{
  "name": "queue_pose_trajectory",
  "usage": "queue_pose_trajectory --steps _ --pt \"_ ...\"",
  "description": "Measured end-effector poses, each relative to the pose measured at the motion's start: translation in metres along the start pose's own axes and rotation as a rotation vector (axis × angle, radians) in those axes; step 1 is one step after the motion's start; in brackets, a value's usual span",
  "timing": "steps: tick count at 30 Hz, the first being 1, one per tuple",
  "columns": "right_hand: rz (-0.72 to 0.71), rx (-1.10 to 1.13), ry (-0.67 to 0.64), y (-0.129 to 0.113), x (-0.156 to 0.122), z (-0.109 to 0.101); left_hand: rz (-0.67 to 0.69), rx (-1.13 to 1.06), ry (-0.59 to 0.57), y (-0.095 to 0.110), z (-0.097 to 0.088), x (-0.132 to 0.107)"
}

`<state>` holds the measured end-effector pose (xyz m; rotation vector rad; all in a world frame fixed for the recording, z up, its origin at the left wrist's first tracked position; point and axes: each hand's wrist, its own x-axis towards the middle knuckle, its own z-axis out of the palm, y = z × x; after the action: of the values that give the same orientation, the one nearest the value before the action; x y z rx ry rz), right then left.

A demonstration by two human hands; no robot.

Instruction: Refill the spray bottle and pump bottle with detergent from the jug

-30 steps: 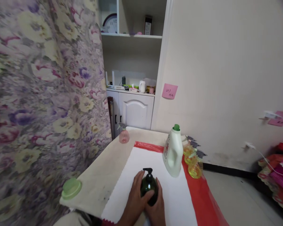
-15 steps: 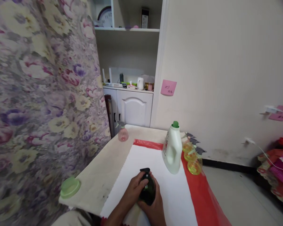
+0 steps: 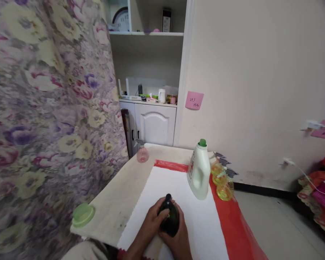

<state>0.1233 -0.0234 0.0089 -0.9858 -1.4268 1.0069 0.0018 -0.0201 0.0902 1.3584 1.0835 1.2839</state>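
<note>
A dark green pump bottle (image 3: 170,224) stands between my hands near the front of the table, over the white sheet (image 3: 148,191). My left hand (image 3: 155,216) is closed on its neck and upper part, the thumb lying across the front. Around the right side and lower body curls my right hand (image 3: 180,233). The small black pump head (image 3: 168,197) sticks up above the fingers. Beyond the hands, to the right, a pale green detergent jug (image 3: 199,173) with a green cap stands upright on the sheet.
Several spray bottles with yellow liquid (image 3: 224,189) line the red cloth (image 3: 230,220) at the right edge. A pink spray bottle (image 3: 142,154) stands at the back left. On the near left corner lies a light green lid-like dish (image 3: 82,215). A floral curtain (image 3: 56,137) borders the table's left.
The pump head has turned: its spout pointed left before and now points away from the earlier side, looking narrower. Both hands stay around the bottle. The view has shifted slightly.
</note>
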Motion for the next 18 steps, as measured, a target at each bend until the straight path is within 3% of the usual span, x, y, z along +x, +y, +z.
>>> queue_pose_trajectory --steps 7,9,13,15,18 --pt "0.059 -0.024 0.034 0.001 -0.002 -0.001 -0.027 0.024 0.236 -0.009 0.018 0.002" --pt "0.064 -0.021 0.047 0.0 -0.002 -0.002 -0.011 0.008 0.207 -0.007 0.015 0.003" --pt "0.046 -0.001 0.043 0.0 -0.002 -0.003 0.013 0.004 0.042 0.0 0.004 0.003" --pt "0.039 -0.008 0.034 0.001 -0.002 -0.003 0.002 0.037 0.069 0.0 0.005 0.002" --pt "0.054 -0.035 0.031 0.003 -0.002 -0.002 -0.01 0.075 0.211 -0.002 0.014 0.0"
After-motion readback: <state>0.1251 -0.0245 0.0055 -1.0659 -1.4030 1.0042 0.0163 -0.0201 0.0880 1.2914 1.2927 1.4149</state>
